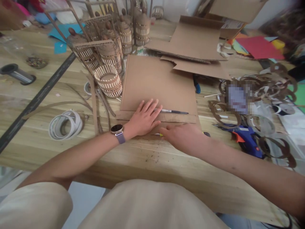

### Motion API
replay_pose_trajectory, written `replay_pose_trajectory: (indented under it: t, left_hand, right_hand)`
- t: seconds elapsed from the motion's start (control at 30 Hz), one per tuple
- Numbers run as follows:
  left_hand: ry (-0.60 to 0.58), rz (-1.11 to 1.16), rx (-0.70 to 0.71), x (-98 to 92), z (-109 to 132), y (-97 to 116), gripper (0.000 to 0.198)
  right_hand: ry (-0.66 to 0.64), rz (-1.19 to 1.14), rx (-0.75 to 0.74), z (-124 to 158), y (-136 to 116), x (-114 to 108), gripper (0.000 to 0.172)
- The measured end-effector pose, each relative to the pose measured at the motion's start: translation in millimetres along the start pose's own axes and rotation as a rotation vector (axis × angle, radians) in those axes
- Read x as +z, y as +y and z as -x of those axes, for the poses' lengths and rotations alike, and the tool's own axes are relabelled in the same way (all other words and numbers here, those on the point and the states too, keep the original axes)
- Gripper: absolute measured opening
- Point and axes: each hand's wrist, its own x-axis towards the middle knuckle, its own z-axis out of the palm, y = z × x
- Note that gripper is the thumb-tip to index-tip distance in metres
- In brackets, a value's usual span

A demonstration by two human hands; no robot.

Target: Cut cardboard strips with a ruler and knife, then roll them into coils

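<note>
My left hand (145, 117) lies flat with fingers spread. It presses on a brown cardboard sheet (154, 81) and across a narrow cardboard strip (178, 118) near the sheet's front edge. A dark pen (176, 111) lies just above the strip, its near end by my left fingers. My right hand (182, 135) is closed around a utility knife (161, 135); a bit of yellow and a thin blade show at the fingertips, and a dark end sticks out behind the hand. The blade is at the cardboard in front of the strip, and most of the handle is hidden.
Lantern-like cardboard and stick models (109, 81) stand at the back left. White tape rolls (65, 124) and loose cardboard strips lie left. More cut cardboard (197, 38) rests behind the sheet. A blue glue gun (250, 141) and curled brown strips (274, 81) lie right.
</note>
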Motion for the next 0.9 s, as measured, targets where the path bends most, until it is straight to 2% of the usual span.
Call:
replay_pose_trajectory:
  t: [0.53, 0.77, 0.9]
  left_hand:
    - [0.051, 0.004, 0.018, 4.5, 1, -1, 0.06]
    - [0.068, -0.006, 0.023, 5.8, 1, -1, 0.059]
    - [0.059, -0.005, 0.028, 5.6, 1, -1, 0.06]
  right_hand:
    - [-0.062, 0.03, -0.018, -3, -3, -5, 0.015]
    - [-0.027, 0.071, -0.047, -4, -6, -7, 0.03]
    - [-0.016, 0.092, -0.043, -5, -16, -18, 0.038]
